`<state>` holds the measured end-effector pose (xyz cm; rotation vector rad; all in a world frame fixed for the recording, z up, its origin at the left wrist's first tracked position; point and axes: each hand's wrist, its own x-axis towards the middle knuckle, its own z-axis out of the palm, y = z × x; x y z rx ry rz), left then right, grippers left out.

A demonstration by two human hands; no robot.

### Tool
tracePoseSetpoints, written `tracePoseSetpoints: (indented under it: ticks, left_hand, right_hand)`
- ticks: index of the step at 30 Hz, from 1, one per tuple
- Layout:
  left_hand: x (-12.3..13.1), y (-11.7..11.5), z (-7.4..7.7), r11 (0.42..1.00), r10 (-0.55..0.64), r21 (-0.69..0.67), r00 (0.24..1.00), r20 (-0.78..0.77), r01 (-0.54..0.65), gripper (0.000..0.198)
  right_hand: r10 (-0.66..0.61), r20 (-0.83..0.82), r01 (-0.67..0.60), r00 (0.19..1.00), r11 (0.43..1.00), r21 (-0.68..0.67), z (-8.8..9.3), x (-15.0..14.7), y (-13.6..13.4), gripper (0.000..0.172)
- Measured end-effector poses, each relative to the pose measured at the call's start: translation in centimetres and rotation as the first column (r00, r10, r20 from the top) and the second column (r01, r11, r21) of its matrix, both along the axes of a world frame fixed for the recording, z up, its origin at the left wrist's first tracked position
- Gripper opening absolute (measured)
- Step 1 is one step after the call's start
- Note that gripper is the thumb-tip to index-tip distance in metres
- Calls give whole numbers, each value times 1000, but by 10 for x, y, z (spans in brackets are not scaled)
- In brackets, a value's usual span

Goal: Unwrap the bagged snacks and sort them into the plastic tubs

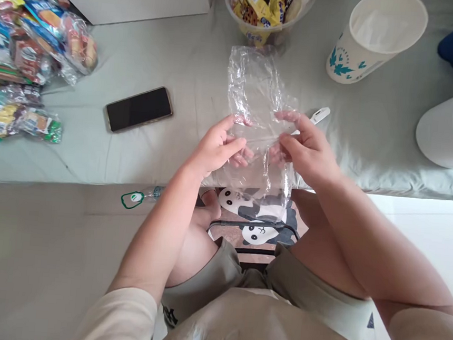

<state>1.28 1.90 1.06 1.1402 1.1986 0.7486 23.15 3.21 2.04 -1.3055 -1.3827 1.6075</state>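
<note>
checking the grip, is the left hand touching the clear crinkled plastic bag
Touching. The head view shows the left hand pinching the clear crinkled plastic bag, its thumb pressed onto the film with no gap.

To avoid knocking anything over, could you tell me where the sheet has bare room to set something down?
Bare sheet lies between the phone and the clear bag, and right of the right hand below the paper cup. The far left is crowded with snack packets.

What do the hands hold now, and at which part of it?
Both hold one crumpled clear plastic bag. The left hand pinches its left side, the right hand its right side, about halfway along its length.
</note>
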Motion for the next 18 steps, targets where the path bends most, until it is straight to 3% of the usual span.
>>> tracePoseSetpoints:
  ticks: [3,6,8,12,15,18]
  left_hand:
    - [-2,2,-12,990,22,137,1000,2,-22,33]
    - [-3,6,-24,965,-12,260,1000,27,4,29]
    - [-4,9,-31,935,-13,355,999,37,-1,25]
    - [-8,13,-37,846,33,531,999,43,-51,20]
    - [-13,13,-34,765,67,643,998,-8,-46,20]
    - [-17,13,-28,709,144,703,987,-72,-52,25]
  right_hand:
    - [34,6,-34,999,979,200,-13,4,1,48]
    - [31,-2,-28,1000,919,394,-24,6,3,55]
    - [22,-14,-13,1000,884,467,-28,5,4,49]
    - [-48,-22,52,999,825,563,-28,1,8,11]
    - [-123,-53,128,991,761,636,-26,-1,12,26]
    - [-97,-68,118,993,756,644,-24,2,13,15]
